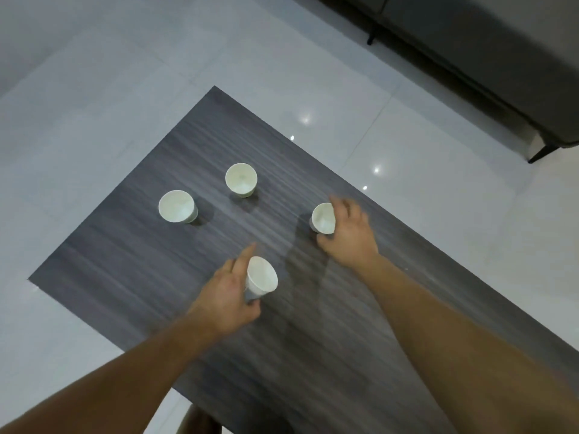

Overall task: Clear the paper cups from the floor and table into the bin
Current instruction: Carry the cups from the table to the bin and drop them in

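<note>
Item: four small white paper cups on the dark grey wood-grain table (pixel 131 277). I log the left hand (pixel 228 292) curled round the tilted nearest cup (pixel 261 275), the right hand (pixel 347 236) with fingers wrapped round the right-side cup (pixel 324 218), and the far-left cup (pixel 176 206) and the far-centre cup (pixel 241 179) standing upright, untouched. Handling, by my reckoning: light, thin-walled, easily crushed, so grip gently at mid-wall. Surroundings: glossy white tiled floor (pixel 94 104), dark grey sofa (pixel 501 57) beyond; no bin in view, and nothing blocks the two free cups.
</note>
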Action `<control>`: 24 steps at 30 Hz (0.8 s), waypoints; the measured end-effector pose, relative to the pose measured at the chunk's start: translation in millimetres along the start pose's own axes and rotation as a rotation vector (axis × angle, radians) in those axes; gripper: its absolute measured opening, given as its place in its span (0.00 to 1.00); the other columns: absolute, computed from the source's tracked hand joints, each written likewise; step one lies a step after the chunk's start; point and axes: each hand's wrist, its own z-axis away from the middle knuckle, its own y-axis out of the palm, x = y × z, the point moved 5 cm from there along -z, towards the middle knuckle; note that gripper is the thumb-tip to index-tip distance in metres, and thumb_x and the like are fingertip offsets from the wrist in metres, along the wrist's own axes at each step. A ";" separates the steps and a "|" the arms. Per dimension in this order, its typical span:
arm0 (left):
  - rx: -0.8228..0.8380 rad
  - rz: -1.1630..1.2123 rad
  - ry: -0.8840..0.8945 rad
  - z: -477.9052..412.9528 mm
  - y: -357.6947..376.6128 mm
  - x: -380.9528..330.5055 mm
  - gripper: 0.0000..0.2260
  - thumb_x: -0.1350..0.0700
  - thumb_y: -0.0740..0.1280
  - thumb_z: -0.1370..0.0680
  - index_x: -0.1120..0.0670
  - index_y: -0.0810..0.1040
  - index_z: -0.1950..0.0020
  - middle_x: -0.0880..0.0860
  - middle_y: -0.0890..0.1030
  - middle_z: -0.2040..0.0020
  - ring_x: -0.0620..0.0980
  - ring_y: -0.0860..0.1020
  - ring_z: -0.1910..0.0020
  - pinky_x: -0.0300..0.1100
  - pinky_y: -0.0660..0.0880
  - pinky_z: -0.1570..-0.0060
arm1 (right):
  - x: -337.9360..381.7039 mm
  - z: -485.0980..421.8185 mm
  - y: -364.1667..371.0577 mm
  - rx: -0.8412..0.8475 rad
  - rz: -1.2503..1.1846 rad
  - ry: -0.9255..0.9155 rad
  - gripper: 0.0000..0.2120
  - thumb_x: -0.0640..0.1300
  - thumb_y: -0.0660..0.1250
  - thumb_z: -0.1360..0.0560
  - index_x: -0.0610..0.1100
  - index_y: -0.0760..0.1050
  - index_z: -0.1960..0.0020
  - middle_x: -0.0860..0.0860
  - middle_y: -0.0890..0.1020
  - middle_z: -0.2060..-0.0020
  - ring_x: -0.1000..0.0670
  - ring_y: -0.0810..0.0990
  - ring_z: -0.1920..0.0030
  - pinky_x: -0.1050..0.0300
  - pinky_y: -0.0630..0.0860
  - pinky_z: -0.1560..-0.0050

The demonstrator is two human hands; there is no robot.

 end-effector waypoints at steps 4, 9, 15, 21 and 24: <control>-0.025 0.046 -0.011 9.8 -3.7 34.3 0.40 0.51 0.73 0.33 0.41 0.56 0.27 0.49 0.71 0.40 0.51 0.74 0.42 0.41 0.72 0.44 | -2.7 -33.8 25.3 0.146 0.162 0.048 0.44 0.52 0.73 0.29 0.55 0.50 0.23 0.45 0.50 0.23 0.38 0.53 0.25 0.40 0.65 0.31; -0.060 -0.006 -0.024 22.6 -21.8 70.9 0.36 0.47 0.73 0.32 0.43 0.60 0.29 0.48 0.72 0.37 0.52 0.76 0.42 0.46 0.75 0.44 | 17.6 -23.0 60.6 0.224 0.182 0.085 0.35 0.48 0.72 0.27 0.50 0.59 0.25 0.43 0.60 0.29 0.38 0.64 0.31 0.44 0.71 0.37; -0.136 0.039 -0.016 37.1 -61.3 81.5 0.37 0.47 0.75 0.33 0.46 0.61 0.28 0.48 0.73 0.34 0.52 0.74 0.38 0.47 0.73 0.41 | 72.4 37.9 71.8 0.214 0.066 0.012 0.32 0.49 0.71 0.27 0.51 0.63 0.27 0.45 0.65 0.34 0.41 0.69 0.36 0.47 0.73 0.40; -0.266 0.054 -0.014 87.5 -110.4 77.3 0.41 0.51 0.74 0.32 0.40 0.54 0.27 0.50 0.70 0.34 0.53 0.75 0.42 0.48 0.74 0.44 | 145.9 87.5 47.9 0.135 0.051 -0.149 0.32 0.50 0.70 0.28 0.51 0.63 0.27 0.48 0.64 0.32 0.44 0.69 0.35 0.50 0.72 0.40; -0.331 -0.022 -0.046 131.2 -128.6 80.4 0.43 0.49 0.72 0.31 0.38 0.49 0.24 0.50 0.69 0.36 0.52 0.75 0.44 0.45 0.74 0.47 | 184.5 119.6 40.8 0.154 0.058 -0.226 0.31 0.50 0.70 0.28 0.52 0.63 0.27 0.49 0.64 0.33 0.45 0.69 0.35 0.49 0.73 0.40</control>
